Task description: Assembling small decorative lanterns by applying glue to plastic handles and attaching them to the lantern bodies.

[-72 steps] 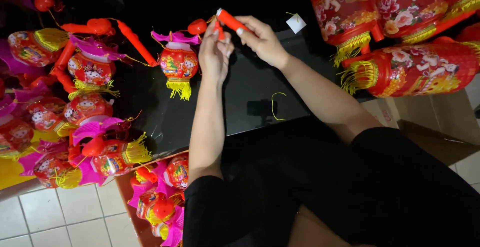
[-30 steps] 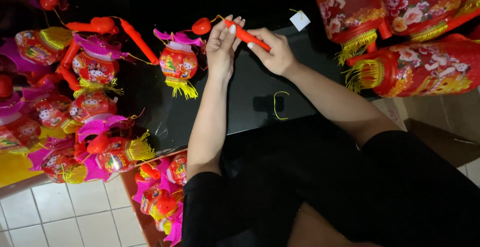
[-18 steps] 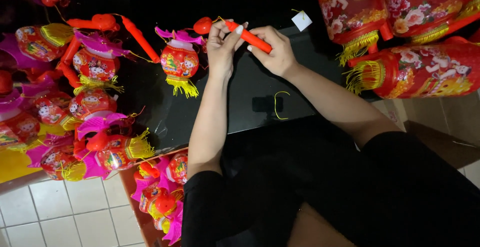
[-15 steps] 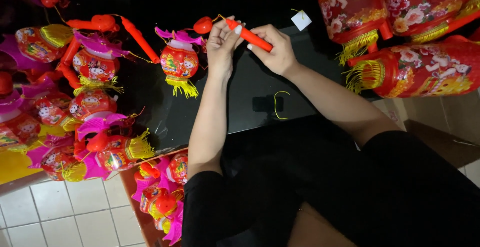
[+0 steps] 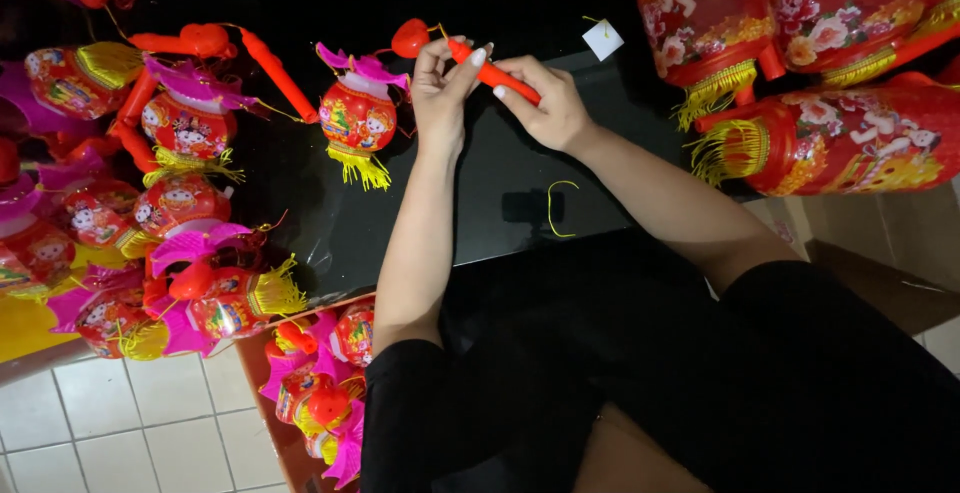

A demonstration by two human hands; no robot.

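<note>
We pinch the red stick [image 5: 495,75] with both hands, left [image 5: 440,88] and right [image 5: 545,103], steadying it; lantern [image 5: 358,118] hangs at nine o'clock.

small lanterns [image 5: 190,123] left of hands [image 5: 500,93], large lanterns [image 5: 820,133] right

red stick [image 5: 495,75] with red heart tip. red lantern [image 5: 357,121] printed with figures, magenta petals, yellow fringe. white tag [image 5: 603,39] on black table [image 5: 480,183].
</note>
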